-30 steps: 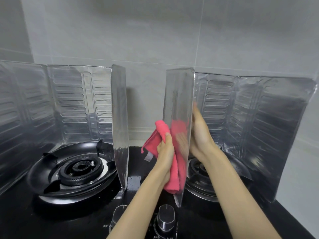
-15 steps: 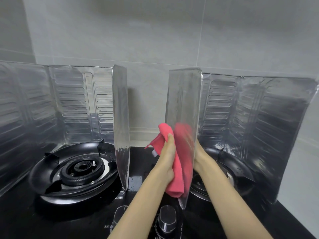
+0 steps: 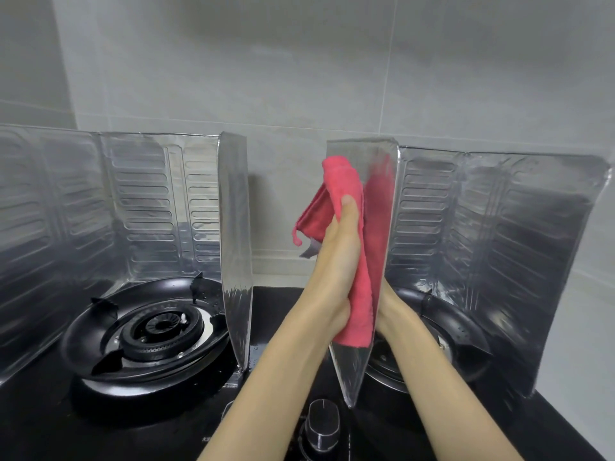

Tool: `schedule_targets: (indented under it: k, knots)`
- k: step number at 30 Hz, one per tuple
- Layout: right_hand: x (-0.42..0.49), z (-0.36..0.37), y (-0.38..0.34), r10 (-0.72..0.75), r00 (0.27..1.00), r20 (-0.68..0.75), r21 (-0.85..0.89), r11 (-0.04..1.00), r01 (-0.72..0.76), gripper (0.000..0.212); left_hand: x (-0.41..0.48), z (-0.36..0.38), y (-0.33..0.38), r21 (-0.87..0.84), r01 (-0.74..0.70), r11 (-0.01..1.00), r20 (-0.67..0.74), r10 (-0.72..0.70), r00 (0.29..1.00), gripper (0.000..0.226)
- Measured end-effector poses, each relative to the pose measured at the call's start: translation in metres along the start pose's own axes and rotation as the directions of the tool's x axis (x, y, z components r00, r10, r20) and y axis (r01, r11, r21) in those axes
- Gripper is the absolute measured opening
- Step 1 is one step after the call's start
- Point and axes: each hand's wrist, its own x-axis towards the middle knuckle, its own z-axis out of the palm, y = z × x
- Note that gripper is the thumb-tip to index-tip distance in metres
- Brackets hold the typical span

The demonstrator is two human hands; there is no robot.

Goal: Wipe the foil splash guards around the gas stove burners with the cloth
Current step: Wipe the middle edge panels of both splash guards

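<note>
Cloth [image 3: 342, 181], pink, lies against the left face of the near panel [image 3: 352, 371] of the foil guard [image 3: 432, 227] by the right burner [image 3: 446, 341]; left hand [image 3: 339, 257] presses it there, held flat, pointing up, forearm raised; right hand [image 3: 387, 304] sits behind that panel, mostly hidden; its grip cannot be told.

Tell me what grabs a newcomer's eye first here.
The bright pink cloth, pressed by the left hand against the near panel of the right foil guard, centre frame. Next, the shiny ribbed left foil guard standing around the black burner at lower left.
</note>
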Motion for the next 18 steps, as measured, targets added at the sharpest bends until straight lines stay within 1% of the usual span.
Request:
schedule_targets:
  k: [2, 3, 6, 8, 9, 10, 12, 14, 15, 17, 18]
  knots:
    - [0.004, -0.001, -0.003, 0.009, 0.994, 0.109, 0.034, 0.999, -0.013, 0.031, -0.002, -0.001, 0.002, 0.039, 0.001, 0.999, 0.013, -0.002, 1.000, 0.048]
    - [0.003, 0.001, -0.009, -0.015, 0.987, 0.162, 0.087, 0.996, 0.001, 0.027, -0.005, -0.001, 0.004, 0.051, 0.009, 0.999, 0.018, -0.010, 1.000, 0.049]
    - [0.017, -0.006, -0.019, -0.126, 0.988, 0.092, 0.120, 0.986, 0.114, 0.039, -0.003, -0.005, 0.002, 0.018, 0.037, 0.999, 0.046, -0.037, 0.998, 0.047]
    - [0.016, -0.008, -0.029, -0.206, 0.971, 0.122, 0.136, 0.972, 0.189, 0.054, -0.003, -0.004, 0.003, -0.038, 0.022, 0.999, 0.069, -0.019, 0.997, 0.045]
    - [0.016, -0.010, -0.033, -0.236, 0.960, 0.151, 0.146, 0.966, 0.215, 0.057, -0.004, -0.003, 0.004, -0.061, 0.003, 0.998, 0.075, 0.002, 0.997, 0.043]
    - [0.016, -0.011, -0.034, -0.244, 0.950, 0.196, 0.155, 0.964, 0.216, 0.056, -0.002, -0.001, 0.004, -0.072, -0.020, 0.997, 0.075, 0.025, 0.997, 0.040]
    - [0.011, -0.008, -0.036, -0.261, 0.940, 0.221, 0.165, 0.960, 0.228, 0.046, -0.001, 0.005, 0.007, -0.115, -0.067, 0.991, 0.069, 0.076, 0.995, 0.029]
    - [0.011, -0.004, -0.036, -0.262, 0.939, 0.223, 0.212, 0.953, 0.216, 0.043, -0.001, 0.014, 0.013, -0.152, -0.103, 0.983, 0.079, 0.116, 0.990, 0.030]
    - [0.009, -0.002, -0.036, -0.266, 0.935, 0.237, 0.233, 0.949, 0.211, 0.043, -0.002, 0.017, 0.017, -0.141, -0.128, 0.982, 0.082, 0.140, 0.987, 0.036]
    - [0.007, -0.001, -0.037, -0.291, 0.920, 0.262, 0.228, 0.945, 0.234, 0.039, -0.002, 0.024, 0.025, -0.009, -0.170, 0.985, 0.077, 0.170, 0.982, 0.048]
    - [0.006, -0.001, -0.037, -0.304, 0.914, 0.270, 0.215, 0.944, 0.250, 0.037, -0.001, 0.026, 0.028, 0.056, -0.191, 0.980, 0.077, 0.187, 0.979, 0.050]
